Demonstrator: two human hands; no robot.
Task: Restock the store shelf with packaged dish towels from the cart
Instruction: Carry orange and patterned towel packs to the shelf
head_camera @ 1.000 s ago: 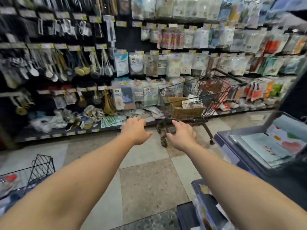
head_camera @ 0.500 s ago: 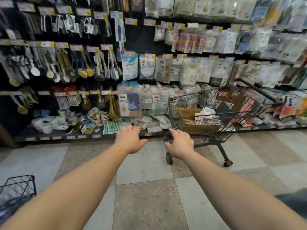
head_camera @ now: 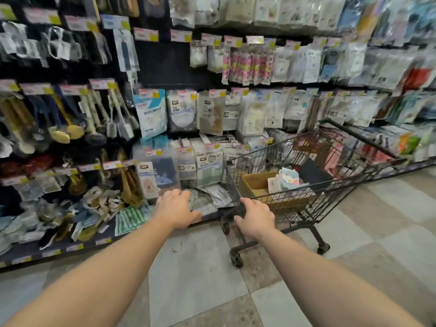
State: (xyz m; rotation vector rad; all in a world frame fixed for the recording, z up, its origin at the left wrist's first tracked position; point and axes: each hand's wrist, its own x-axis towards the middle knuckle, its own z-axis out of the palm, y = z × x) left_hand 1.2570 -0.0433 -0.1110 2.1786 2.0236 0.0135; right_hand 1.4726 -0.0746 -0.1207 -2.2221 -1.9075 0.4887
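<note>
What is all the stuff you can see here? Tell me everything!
shopping cart: one, dark wire, on the floor right of centre, in front of the shelves
cardboard box: one, brown, inside the cart
packaged dish towels: a small stack, pastel, in the box; number unclear
shelf: one long black wall unit, filling the back
hanging packets: many, mostly white and grey, middle and right pegs
kitchen utensils: many, gold, white and dark, left pegs
loose packets: a heap, mixed colours, bottom shelf at left
floor tiles: grey and speckled brown, bottom
left hand: one, empty, reaching toward the bottom shelf
right hand: one, at the cart's near end
</note>
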